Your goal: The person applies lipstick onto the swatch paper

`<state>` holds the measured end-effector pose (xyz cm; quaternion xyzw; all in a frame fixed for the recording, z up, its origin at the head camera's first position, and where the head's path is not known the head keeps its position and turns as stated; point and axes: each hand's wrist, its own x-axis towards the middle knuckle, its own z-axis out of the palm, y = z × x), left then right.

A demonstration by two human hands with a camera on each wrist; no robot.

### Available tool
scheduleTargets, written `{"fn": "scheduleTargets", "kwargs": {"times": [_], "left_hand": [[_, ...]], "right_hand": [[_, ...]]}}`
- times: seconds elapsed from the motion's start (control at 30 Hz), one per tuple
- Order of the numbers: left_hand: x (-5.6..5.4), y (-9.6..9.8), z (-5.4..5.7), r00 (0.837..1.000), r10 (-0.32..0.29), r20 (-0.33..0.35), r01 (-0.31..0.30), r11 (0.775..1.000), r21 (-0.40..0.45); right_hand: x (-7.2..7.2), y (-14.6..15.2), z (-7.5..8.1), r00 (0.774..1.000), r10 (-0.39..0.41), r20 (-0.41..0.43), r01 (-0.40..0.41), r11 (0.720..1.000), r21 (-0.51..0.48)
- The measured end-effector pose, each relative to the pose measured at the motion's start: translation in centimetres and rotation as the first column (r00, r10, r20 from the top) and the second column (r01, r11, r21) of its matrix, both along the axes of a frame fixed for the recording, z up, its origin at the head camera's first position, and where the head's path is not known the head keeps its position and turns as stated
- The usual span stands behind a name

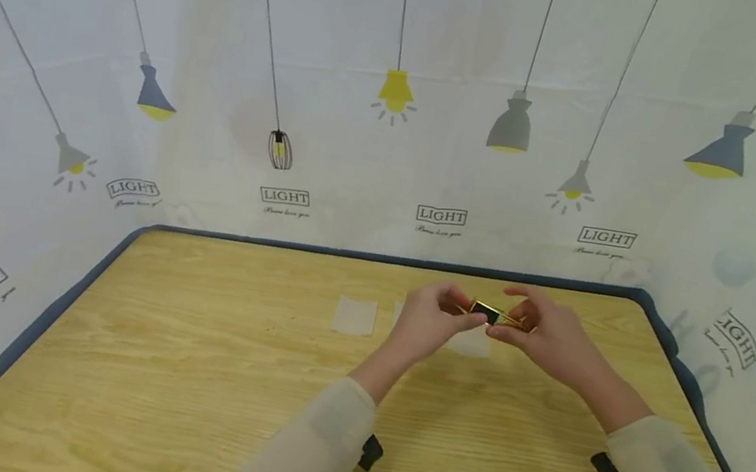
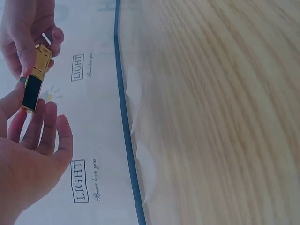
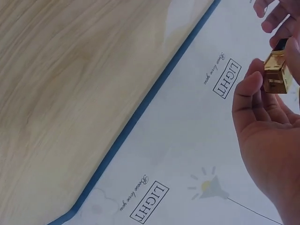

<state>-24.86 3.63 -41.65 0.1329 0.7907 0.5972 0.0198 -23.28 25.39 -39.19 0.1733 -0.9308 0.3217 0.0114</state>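
Observation:
A small rectangular gold case with a black panel (image 1: pixel 486 313) is held between both hands above the far right part of the table. My left hand (image 1: pixel 427 321) pinches the black part with thumb and fingers; in the left wrist view the other fingers of the left hand (image 2: pixel 40 150) spread away from it. My right hand (image 1: pixel 554 334) grips the gold end. In the right wrist view, the case (image 3: pixel 276 75) shows a gold end face with a small slot, near the fingertips of the right hand (image 3: pixel 265 126). Its exact kind is unclear.
A pale square sheet (image 1: pixel 354 316) lies on the wood-grain table (image 1: pixel 172 368) left of the hands. Another pale sheet (image 1: pixel 471 344) lies partly hidden beneath them. A dark blue edging (image 1: pixel 345 252) borders the table, with a lamp-print curtain (image 1: pixel 435 170) behind.

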Motion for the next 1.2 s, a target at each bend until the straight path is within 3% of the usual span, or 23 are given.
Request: {"fn": "scheduleTargets", "kwargs": {"times": [0.1, 0.2, 0.4, 0.53, 0.67, 0.77, 0.97, 1.07, 1.2], "left_hand": [[0.1, -1.0, 0.1, 1.000, -0.015, 0.005, 0.014, 1.000, 0.011], [0.2, -1.9, 0.3, 0.999, -0.045, 0.007, 0.045, 0.999, 0.004], [0.7, -3.3, 0.5, 0.996, -0.086, -0.038, 0.082, 0.992, -0.093], [1.2, -4.0, 0.6, 0.992, -0.113, -0.050, 0.107, 0.988, -0.112], [1.7, -4.6, 0.4, 0.994, -0.105, -0.040, 0.099, 0.986, -0.132], [2.0, -5.1, 0.4, 0.996, -0.088, -0.027, 0.083, 0.987, -0.138], [2.0, -6.2, 0.9, 0.993, -0.114, 0.033, 0.117, 0.986, -0.120], [2.0, -7.1, 1.3, 0.983, -0.179, 0.041, 0.183, 0.975, -0.129], [2.3, -8.0, 1.9, 0.966, -0.259, 0.012, 0.258, 0.954, -0.149]], "right_hand": [[-0.1, -0.6, 0.2, 0.999, -0.007, -0.042, 0.007, 1.000, 0.017], [-0.1, -1.4, 0.4, 0.999, -0.004, -0.034, 0.004, 1.000, -0.002], [0.3, -2.6, 0.7, 1.000, 0.013, -0.022, -0.014, 1.000, -0.022], [0.6, -3.2, 0.5, 0.999, 0.009, -0.039, -0.009, 1.000, -0.015], [1.2, -4.1, 0.3, 0.999, -0.001, -0.048, 0.000, 1.000, -0.023], [1.5, -4.9, 0.1, 0.995, 0.018, -0.102, -0.019, 1.000, -0.008], [2.1, -6.3, -0.2, 0.953, 0.133, -0.273, -0.127, 0.991, 0.039], [2.4, -6.7, -0.2, 0.930, 0.195, -0.311, -0.191, 0.981, 0.046], [2.8, -7.3, 0.1, 0.918, 0.242, -0.314, -0.246, 0.969, 0.027]]}}
